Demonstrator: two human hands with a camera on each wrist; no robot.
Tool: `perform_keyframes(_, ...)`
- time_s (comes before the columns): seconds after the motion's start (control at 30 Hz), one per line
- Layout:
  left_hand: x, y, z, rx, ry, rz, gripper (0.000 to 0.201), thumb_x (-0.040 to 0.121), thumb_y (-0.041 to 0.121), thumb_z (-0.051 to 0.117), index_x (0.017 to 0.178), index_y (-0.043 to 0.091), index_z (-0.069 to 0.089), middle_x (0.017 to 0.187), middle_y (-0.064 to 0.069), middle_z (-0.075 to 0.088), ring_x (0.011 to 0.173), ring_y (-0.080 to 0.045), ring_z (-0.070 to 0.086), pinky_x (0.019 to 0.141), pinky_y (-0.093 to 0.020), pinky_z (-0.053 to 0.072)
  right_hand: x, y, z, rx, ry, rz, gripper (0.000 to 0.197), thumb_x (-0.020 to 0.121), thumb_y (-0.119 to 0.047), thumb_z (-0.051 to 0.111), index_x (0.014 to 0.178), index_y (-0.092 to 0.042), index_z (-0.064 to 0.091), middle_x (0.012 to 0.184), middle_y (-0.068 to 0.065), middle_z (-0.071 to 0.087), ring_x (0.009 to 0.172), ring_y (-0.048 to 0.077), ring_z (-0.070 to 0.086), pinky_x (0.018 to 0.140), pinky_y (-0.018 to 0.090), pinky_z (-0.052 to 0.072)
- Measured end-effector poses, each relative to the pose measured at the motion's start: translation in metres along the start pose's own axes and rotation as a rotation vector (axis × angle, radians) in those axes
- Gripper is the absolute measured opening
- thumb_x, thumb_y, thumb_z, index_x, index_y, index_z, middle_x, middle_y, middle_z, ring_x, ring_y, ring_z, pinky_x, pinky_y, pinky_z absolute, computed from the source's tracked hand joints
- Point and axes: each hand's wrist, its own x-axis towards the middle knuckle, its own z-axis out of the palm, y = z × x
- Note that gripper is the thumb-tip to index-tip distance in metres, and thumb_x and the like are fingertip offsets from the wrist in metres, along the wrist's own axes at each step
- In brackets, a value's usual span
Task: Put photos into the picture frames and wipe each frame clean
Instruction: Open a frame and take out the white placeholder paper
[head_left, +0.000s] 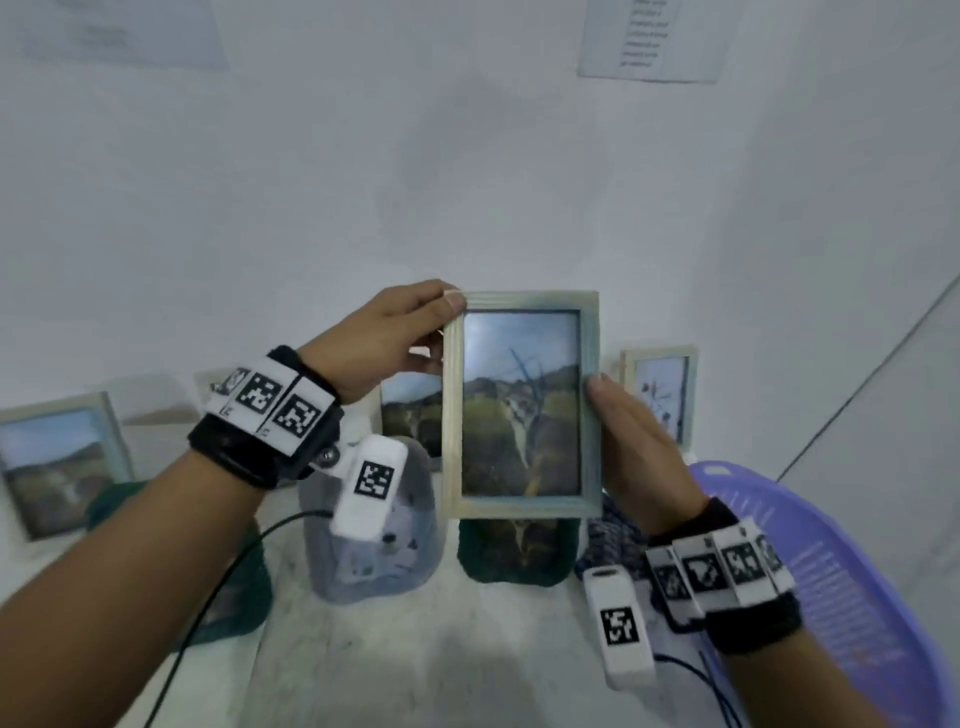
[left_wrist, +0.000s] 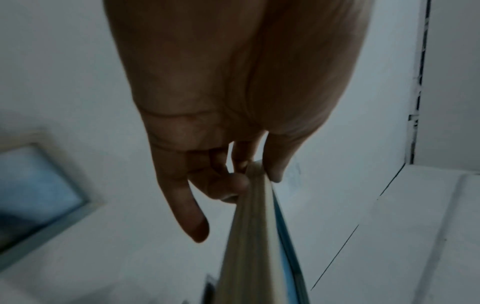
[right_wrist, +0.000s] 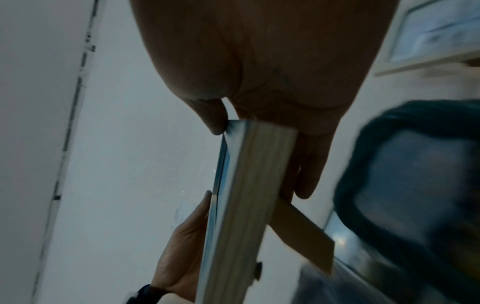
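A pale wooden picture frame (head_left: 521, 405) with a landscape photo behind its glass is held upright above the table, facing me. My left hand (head_left: 415, 327) pinches its upper left corner between thumb and fingers; the left wrist view shows that pinch (left_wrist: 249, 174) on the frame's edge (left_wrist: 254, 236). My right hand (head_left: 623, 431) holds the right side, thumb on the front rim and fingers behind. In the right wrist view the frame's edge (right_wrist: 249, 205) runs down the middle, and its cardboard stand (right_wrist: 303, 232) sticks out from the back.
Three other framed photos lean against the white wall: left (head_left: 62, 462), middle (head_left: 410, 410), right (head_left: 660, 395). Several cloths lie on the white table, among them a grey one (head_left: 374, 545) and a dark green one (head_left: 519, 551). A purple basket (head_left: 831, 571) sits at right.
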Motion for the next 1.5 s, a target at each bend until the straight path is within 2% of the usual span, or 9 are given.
perform_keyframes(0.17,-0.056,-0.056,0.016,0.191,0.01,-0.125,0.043,0.099,0.034,0.046,0.097,-0.009,0.052,0.08,-0.013,0.045,0.07,-0.021,0.051,0.065,-0.027,0.047,-0.062,0.074,0.018,0.226,0.132,0.232,0.069,0.082,-0.05,0.067,0.129,-0.001,0.054,0.112,0.021,0.065,0.095,0.033,0.065,0.081,0.045,0.052)
perform_keyframes(0.37,-0.135,-0.121,0.056,0.171,0.177,-0.326,0.051,0.083,0.054,0.056,0.126,0.028,0.051,0.112,0.005,0.064,0.104,-0.012,0.063,0.082,-0.026,0.053,-0.125,0.124,0.033,0.333,0.221,0.453,0.052,0.09,-0.039,0.055,0.125,0.0,0.057,0.096,0.022,0.066,0.074,0.033,0.063,0.069,0.042,0.052)
perform_keyframes(0.57,-0.204,-0.131,0.124,0.02,0.145,-0.307,0.07,0.076,0.049,0.07,0.131,0.055,0.027,0.114,0.043,0.053,0.105,0.022,0.05,0.082,-0.004,0.044,-0.155,0.142,0.039,0.249,0.22,0.467,0.044,0.098,-0.036,0.042,0.13,-0.009,0.056,0.124,0.02,0.062,0.113,0.039,0.06,0.097,0.054,0.046)
perform_keyframes(0.7,-0.204,-0.139,0.153,-0.142,0.202,-0.274,0.094,0.067,0.058,0.079,0.141,0.05,0.021,0.139,0.023,0.047,0.129,-0.001,0.046,0.106,-0.031,0.042,-0.162,0.141,0.04,0.222,0.124,0.487,0.051,0.096,-0.045,0.037,0.131,-0.013,0.054,0.126,0.015,0.062,0.117,0.031,0.059,0.095,0.047,0.05)
perform_keyframes(0.83,-0.196,-0.146,0.166,-0.194,0.262,-0.397,0.118,0.056,0.067,0.08,0.147,0.047,0.009,0.149,0.009,0.038,0.135,-0.008,0.039,0.11,-0.034,0.038,-0.159,0.14,0.036,0.212,0.08,0.524,0.047,0.096,-0.047,0.036,0.117,-0.012,0.058,0.116,0.015,0.067,0.103,0.027,0.064,0.095,0.049,0.048)
perform_keyframes(0.97,-0.199,-0.147,0.17,-0.39,0.264,-0.415,0.095,0.06,0.056,0.077,0.141,0.043,0.028,0.133,0.001,0.058,0.118,-0.013,0.059,0.101,-0.042,0.048,-0.155,0.145,0.021,0.163,0.155,0.544,0.04,0.091,-0.049,0.046,0.1,-0.011,0.055,0.096,0.013,0.067,0.074,0.021,0.06,0.067,0.033,0.049)
perform_keyframes(1.13,-0.211,-0.156,0.165,-0.408,0.418,-0.346,0.052,0.079,0.044,0.074,0.124,0.027,0.055,0.116,-0.003,0.068,0.103,-0.02,0.067,0.082,-0.04,0.057,-0.158,0.142,-0.005,-0.008,0.233,0.477,0.029,0.097,-0.036,0.047,0.098,-0.01,0.059,0.086,0.005,0.063,0.08,0.017,0.06,0.069,0.028,0.048)
perform_keyframes(1.27,-0.223,-0.186,0.166,-0.236,0.595,-0.409,0.022,0.085,0.024,0.068,0.107,0.022,0.069,0.097,-0.002,0.072,0.098,-0.023,0.067,0.084,-0.037,0.056,-0.165,0.153,-0.025,-0.404,0.156,0.333,0.007,0.095,-0.018,0.056,0.095,-0.018,0.063,0.092,0.002,0.066,0.082,0.011,0.061,0.071,0.025,0.047)
perform_keyframes(1.5,-0.232,-0.212,0.183,0.4,0.613,-0.328,0.017,0.088,0.032,0.067,0.104,0.026,0.07,0.088,0.011,0.068,0.083,-0.002,0.062,0.079,-0.032,0.054,-0.179,0.172,-0.038,-0.889,0.024,0.18,0.024,0.09,-0.014,0.06,0.11,-0.026,0.063,0.108,-0.002,0.05,0.087,0.004,0.056,0.08,0.011,0.044)
